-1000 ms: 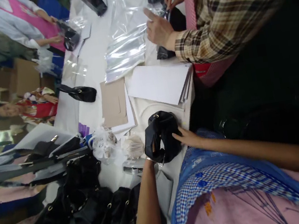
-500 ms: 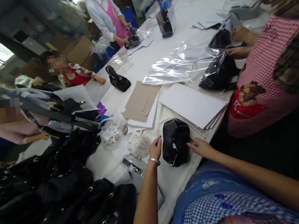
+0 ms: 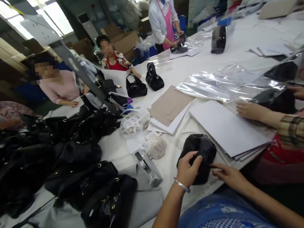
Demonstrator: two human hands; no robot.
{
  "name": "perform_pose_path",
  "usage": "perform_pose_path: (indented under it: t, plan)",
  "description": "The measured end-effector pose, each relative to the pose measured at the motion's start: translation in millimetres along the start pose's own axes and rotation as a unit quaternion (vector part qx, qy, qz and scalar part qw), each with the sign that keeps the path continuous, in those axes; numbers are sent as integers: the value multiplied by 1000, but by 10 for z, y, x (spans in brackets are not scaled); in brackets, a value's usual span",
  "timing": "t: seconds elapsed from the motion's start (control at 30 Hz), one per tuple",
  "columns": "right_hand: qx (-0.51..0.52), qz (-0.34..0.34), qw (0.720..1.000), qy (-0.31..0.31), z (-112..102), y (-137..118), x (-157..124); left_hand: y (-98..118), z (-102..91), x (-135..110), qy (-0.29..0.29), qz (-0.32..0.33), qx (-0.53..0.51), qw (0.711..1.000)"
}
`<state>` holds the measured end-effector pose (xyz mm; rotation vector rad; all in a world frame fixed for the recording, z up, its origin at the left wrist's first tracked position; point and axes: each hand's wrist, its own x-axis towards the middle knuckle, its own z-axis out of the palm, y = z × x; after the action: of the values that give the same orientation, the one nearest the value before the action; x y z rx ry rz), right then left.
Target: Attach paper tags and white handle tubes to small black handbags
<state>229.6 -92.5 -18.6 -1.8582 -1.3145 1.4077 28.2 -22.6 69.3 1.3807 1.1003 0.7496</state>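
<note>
A small black handbag (image 3: 199,147) rests on the white-covered table close to my body. My left hand (image 3: 188,169), with a silver bangle at the wrist, lies over the bag's near left side, its thumb and fingers closed on the black material. At the bag's lower right is my right hand (image 3: 231,177), fingers stretched out and apart, the fingertips at or just short of the bag's side. Left of the bag sit a tape dispenser (image 3: 148,168) and a crumpled clear plastic bag (image 3: 155,146).
Many black handbags (image 3: 109,208) are heaped on the left. Beyond my hands lie a stack of white sheets (image 3: 225,127), brown card (image 3: 170,105) and clear plastic sleeves (image 3: 207,84). A co-worker's plaid sleeve (image 3: 300,130) reaches in from the right; other people work across the table.
My left hand has come from beside the handbag onto it. The view has swung left. The right-hand co-worker's hand now reaches over the edge of the white sheets.
</note>
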Motion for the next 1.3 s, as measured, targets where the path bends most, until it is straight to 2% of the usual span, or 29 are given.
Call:
perform_pose_path:
  t: [0.13,0.2,0.3,0.4,0.5,0.57,0.63,0.8,0.93,1.1,1.3]
  plan:
    - [18,12,998,-53,-72,34,-136,-120,-262,74,20,-8,7,1000]
    - [-9,9,999,-51,-75,50,-192,-264,-491,135,50,-29,16,998]
    - [-60,-8,997,-46,-102,115,-239,-528,-932,244,110,-65,34,991]
    - [-96,-17,994,-53,-165,209,-259,-747,-1369,364,172,-86,140,971]
    - [-134,-24,988,-67,-221,259,-268,-888,-1632,488,206,-94,306,925]
    - [-153,-28,985,-79,-233,260,-266,-958,-1671,569,192,-107,387,895]
    - [-166,-31,982,-89,-223,249,-258,-1027,-1625,649,158,-119,436,878]
    - [-172,-37,979,-100,-168,227,-242,-1223,-1421,865,93,-121,491,858]
    - [-180,-37,976,-113,-148,247,-231,-1387,-1363,1040,100,-133,512,843]
    - [-181,-31,977,-106,-145,327,-208,-1515,-1365,1177,110,-150,511,839]
    - [-184,-18,976,-115,-121,332,-192,-1544,-1405,1222,94,-170,494,848]
